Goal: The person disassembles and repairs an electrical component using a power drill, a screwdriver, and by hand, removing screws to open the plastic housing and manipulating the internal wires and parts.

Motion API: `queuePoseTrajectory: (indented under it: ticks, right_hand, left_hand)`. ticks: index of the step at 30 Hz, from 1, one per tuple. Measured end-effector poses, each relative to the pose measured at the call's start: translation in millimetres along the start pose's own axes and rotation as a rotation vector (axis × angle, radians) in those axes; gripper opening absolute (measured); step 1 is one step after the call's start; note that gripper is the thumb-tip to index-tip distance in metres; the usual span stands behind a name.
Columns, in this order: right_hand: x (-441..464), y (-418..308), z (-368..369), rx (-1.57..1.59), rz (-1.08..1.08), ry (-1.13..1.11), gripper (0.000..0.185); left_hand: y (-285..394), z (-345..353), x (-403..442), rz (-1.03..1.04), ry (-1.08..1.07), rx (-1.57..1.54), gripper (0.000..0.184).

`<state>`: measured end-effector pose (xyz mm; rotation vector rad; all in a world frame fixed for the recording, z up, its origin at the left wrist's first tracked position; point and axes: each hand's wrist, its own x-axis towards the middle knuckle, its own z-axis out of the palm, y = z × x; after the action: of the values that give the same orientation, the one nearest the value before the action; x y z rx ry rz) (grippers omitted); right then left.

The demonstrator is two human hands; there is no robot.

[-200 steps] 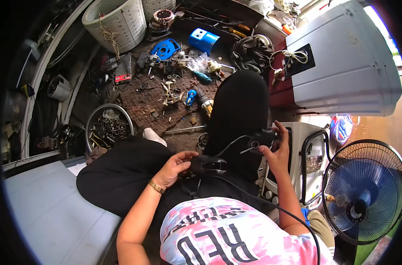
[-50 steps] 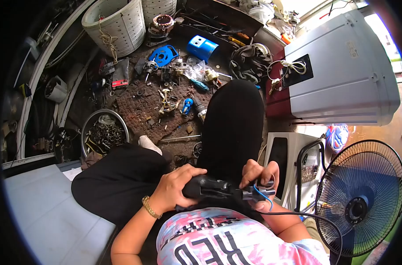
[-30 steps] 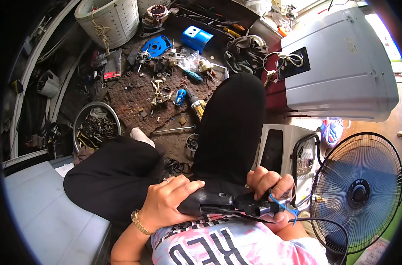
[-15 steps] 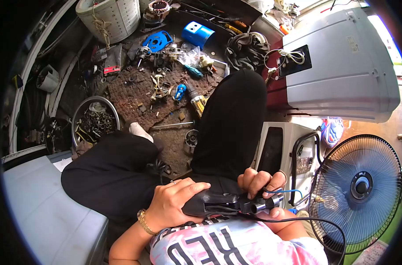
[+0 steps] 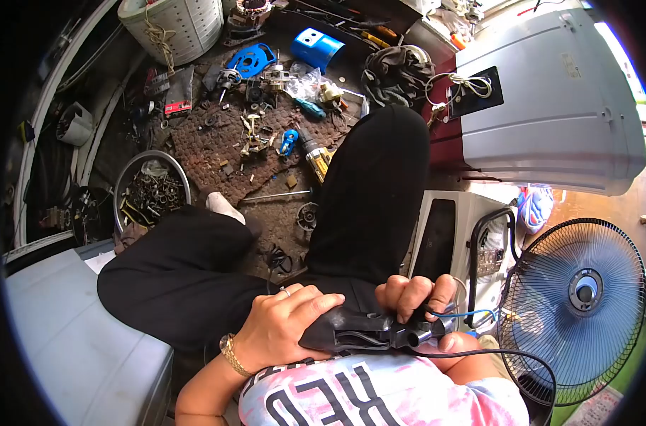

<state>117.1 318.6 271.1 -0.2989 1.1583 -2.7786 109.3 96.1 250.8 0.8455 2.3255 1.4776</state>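
Note:
A black plastic housing with a long slot along its side lies across my lap, against my shirt. My left hand, wearing a ring and a gold watch, is wrapped round its wide left end. At the other end, my right hand grips the dark tubular fitting, fingers above and thumb below. A thin blue wire comes out by the right fingertips. From beneath the fitting a black cord runs off to the right. What the right fingertips pinch is partly hidden.
A round fan stands close on the right, below a large grey-white appliance casing. On the floor ahead are a yellow drill, a blue motor cover, small parts and a metal bowl of hardware. A grey box is at left.
The housing has turned slightly, so its slot and the fitting's round opening show more plainly. Both hands keep their hold, and the view has shifted a little.

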Motion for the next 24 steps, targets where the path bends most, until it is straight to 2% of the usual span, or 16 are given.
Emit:
queuePoseTrajectory:
  ticks: [3,8,11,13,15,19,20,24]
  right_hand:
    - [1.4,6.4,-3.7,0.030,0.022,0.016,0.034]
    - [6.9,30.9,-15.2,0.074,-0.071,-0.036,0.040]
    - [8.9,34.9,-16.6,-0.006,0.005,0.056,0.060]
    - [15.8,37.7,-28.1,-0.093,-0.158,0.023,0.053]
    - [22.3,37.0,-33.3,-0.152,-0.313,0.007,0.051]
    - [23.9,32.3,-13.7,0.011,-0.172,-0.011,0.054]
    - [24.7,31.9,-10.2,0.027,-0.153,0.003,0.045]
    - [29.7,17.6,-10.2,-0.064,-0.027,-0.151,0.043]
  left_hand:
    - [1.8,-2.7,-1.5,-0.011,-0.012,0.070,0.075]
    - [2.5,-12.6,-5.4,0.001,0.025,0.221,0.072]
    - [0.4,-14.6,-9.0,0.020,0.115,0.236,0.067]
    - [-0.9,-12.2,-15.7,0.043,0.183,0.223,0.065]
    - [0.0,-10.7,-17.8,0.072,0.152,0.229,0.063]
    - [-2.6,-10.5,-17.4,0.088,0.140,0.171,0.063]
    - [-4.6,-8.5,-18.2,0.102,0.158,0.145,0.063]
    - [-4.6,-6.9,-21.1,0.103,0.153,0.123,0.068]
